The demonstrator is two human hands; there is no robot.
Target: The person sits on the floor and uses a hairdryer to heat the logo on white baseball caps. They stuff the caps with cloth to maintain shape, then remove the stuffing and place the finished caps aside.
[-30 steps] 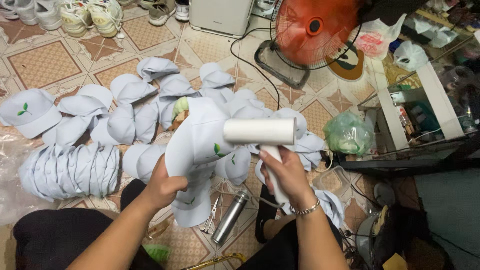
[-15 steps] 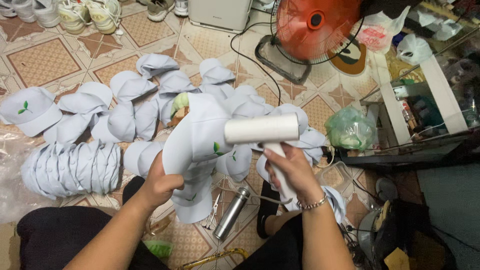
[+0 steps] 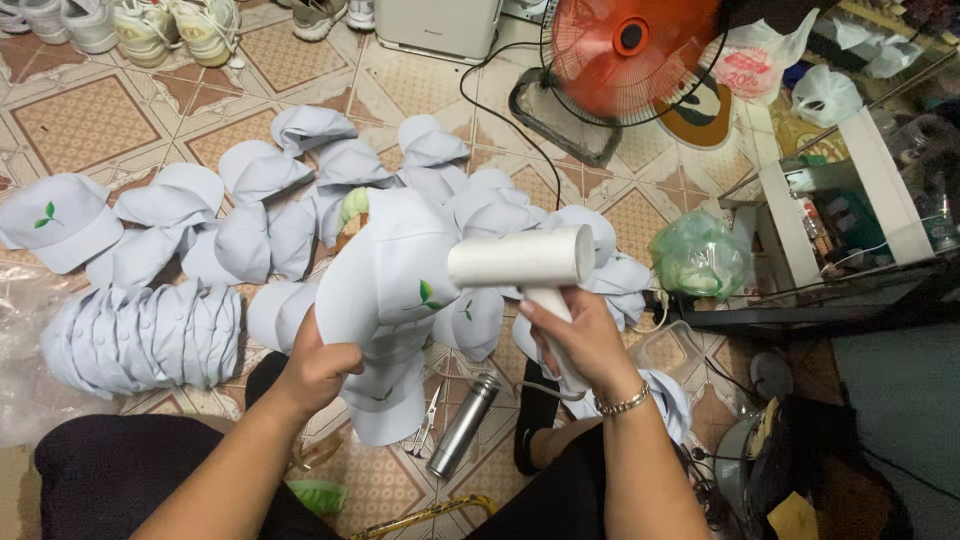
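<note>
Lint roller (image 3: pixel 520 262) gripped in right hand (image 3: pixel 580 338) meets white cap (image 3: pixel 385 290) clutched by left hand (image 3: pixel 318 368) at nine o'clock; steady, even strokes would likely clean best.

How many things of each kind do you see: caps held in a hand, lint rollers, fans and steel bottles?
held cap: 1, in the left hand
lint roller: 1, in the right hand
fan: 1
steel bottle: 1
Total: 4
</note>
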